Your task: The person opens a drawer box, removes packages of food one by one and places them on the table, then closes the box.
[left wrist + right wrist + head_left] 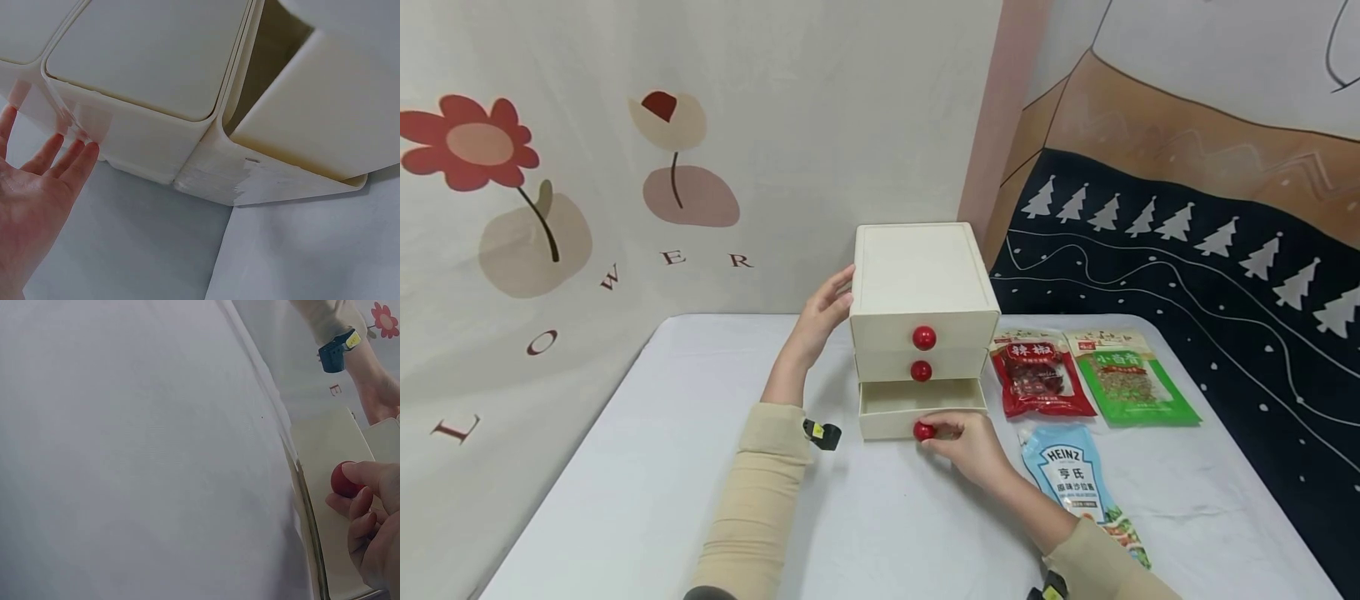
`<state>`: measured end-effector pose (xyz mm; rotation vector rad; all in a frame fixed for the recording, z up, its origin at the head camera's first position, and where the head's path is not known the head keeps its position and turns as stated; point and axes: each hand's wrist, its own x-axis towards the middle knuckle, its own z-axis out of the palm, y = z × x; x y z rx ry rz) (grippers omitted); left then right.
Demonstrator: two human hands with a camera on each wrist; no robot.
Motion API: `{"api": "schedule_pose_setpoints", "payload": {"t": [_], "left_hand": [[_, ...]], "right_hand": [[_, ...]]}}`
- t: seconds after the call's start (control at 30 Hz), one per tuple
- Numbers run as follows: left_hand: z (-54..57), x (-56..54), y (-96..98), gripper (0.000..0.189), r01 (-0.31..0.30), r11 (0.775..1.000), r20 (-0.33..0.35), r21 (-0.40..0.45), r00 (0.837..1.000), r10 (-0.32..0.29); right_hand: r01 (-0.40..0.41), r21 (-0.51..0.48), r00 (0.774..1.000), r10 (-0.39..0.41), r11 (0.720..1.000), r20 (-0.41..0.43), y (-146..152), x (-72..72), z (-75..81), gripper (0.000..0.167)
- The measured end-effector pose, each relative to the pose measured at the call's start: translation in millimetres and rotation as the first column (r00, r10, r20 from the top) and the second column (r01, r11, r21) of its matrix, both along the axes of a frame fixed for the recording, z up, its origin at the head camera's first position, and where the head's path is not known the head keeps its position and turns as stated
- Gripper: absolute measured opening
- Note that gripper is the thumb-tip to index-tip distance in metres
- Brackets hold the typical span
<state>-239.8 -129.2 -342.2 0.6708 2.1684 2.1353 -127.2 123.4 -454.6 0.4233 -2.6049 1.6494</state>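
A cream cabinet (925,267) with three stacked drawers stands at the back of the table, each drawer fronted by a round red knob. Its bottom drawer (883,425) is pulled partway out, and the inside I can see is bare. My right hand (973,450) pinches the bottom drawer's knob (345,480) between thumb and fingers. On the cabinet's left side rests my left hand (816,321). The left wrist view shows that hand's fingertips (89,153) at the side wall, fingers extended. The upper two drawers are closed.
Right of the cabinet lie a red bag of dried chilies (1043,375) and a green seasoning bag (1131,379). A blue Heinz salad dressing pouch (1071,475) lies nearer, beside my right forearm. A patterned curtain (812,150) hangs behind the white-covered table (625,500).
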Motion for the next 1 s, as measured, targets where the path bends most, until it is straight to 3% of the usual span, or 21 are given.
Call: {"api": "schedule_pose_setpoints", "payload": {"t": [0.47,1.0], "left_hand": [[-0.5,-1.1,0.0,0.056,-0.002,1.0,0.007,0.001,1.0,0.002],[0.4,0.1,0.2,0.056,0.0,1.0,0.013,0.011,1.0,0.0]], "right_hand": [[-0.01,-0.016,1.0,0.01,1.0,0.023,-1.3,-11.1,-1.3,0.029],[0.032,0.007,0.999,-0.032,0.999,0.018,-3.0,-24.2,-2.8,0.03]]}}
